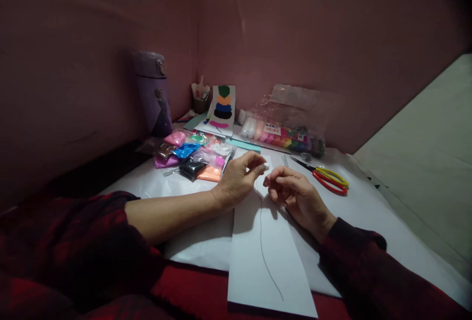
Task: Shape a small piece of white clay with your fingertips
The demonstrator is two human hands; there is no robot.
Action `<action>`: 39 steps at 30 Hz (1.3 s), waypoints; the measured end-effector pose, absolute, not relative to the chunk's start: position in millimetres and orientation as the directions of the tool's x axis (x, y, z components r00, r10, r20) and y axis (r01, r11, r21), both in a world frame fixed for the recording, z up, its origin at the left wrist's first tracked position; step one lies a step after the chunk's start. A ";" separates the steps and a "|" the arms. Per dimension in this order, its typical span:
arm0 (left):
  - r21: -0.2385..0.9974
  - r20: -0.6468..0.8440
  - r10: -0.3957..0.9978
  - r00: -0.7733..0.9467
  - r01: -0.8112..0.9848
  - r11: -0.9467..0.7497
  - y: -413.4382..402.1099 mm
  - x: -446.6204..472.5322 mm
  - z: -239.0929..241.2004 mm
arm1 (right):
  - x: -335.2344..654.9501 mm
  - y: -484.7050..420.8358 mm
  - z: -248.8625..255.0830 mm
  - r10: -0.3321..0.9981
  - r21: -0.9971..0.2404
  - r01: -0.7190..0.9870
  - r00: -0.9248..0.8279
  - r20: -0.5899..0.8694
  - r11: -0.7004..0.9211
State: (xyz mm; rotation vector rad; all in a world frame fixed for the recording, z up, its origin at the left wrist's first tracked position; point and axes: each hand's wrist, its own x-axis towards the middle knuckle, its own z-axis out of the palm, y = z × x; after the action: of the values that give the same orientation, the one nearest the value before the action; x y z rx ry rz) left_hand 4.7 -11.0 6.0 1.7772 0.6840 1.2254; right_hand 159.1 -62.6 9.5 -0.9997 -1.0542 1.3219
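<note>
My left hand [241, 177] pinches a small white lump of clay [266, 166] between thumb and fingertips, above the white paper strip [269, 256]. Just right of it, my right hand [297, 197] hovers with loosely curled fingers, and nothing shows between them. The two hands are close but apart. Down the strip runs a thin dark curved line [261, 241]; whether it is drawn or a thread I cannot tell. Its upper end lies near my left hand.
Left of my hands lie several bags of coloured clay [188, 152]. Red-and-yellow-handled scissors [328, 178] lie to the right. Behind stand a purple bottle [153, 94], a colour-swatch card [223, 108] and a clear pack of coloured clay [280, 133]. Walls close in the back.
</note>
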 end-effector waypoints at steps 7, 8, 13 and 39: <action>0.864 0.469 0.786 0.403 -0.026 -0.503 -9.3 5.6 2.9 | 159.1 -61.4 9.3 0.999 -0.971 -0.240 -0.040 0.018 0.008; 0.860 0.475 0.783 0.402 -0.022 -0.511 -9.0 5.5 2.5 | 159.0 -61.3 9.2 0.999 -0.970 -0.242 -0.038 0.013 0.003; 0.840 0.472 0.773 0.423 0.051 -0.541 -7.9 4.7 1.8 | 155.9 -61.9 8.1 1.000 -0.972 -0.235 -0.027 0.010 0.004; 0.896 0.248 0.830 0.500 0.208 -0.393 -8.1 5.0 0.9 | 151.8 -62.1 1.0 0.998 -0.993 -0.106 0.050 0.044 0.049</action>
State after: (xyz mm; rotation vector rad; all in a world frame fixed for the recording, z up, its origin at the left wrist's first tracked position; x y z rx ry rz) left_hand 5.0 -8.1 0.9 1.8768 0.8614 0.9029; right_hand 151.8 -62.1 1.0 -1.1184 -1.1181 1.1891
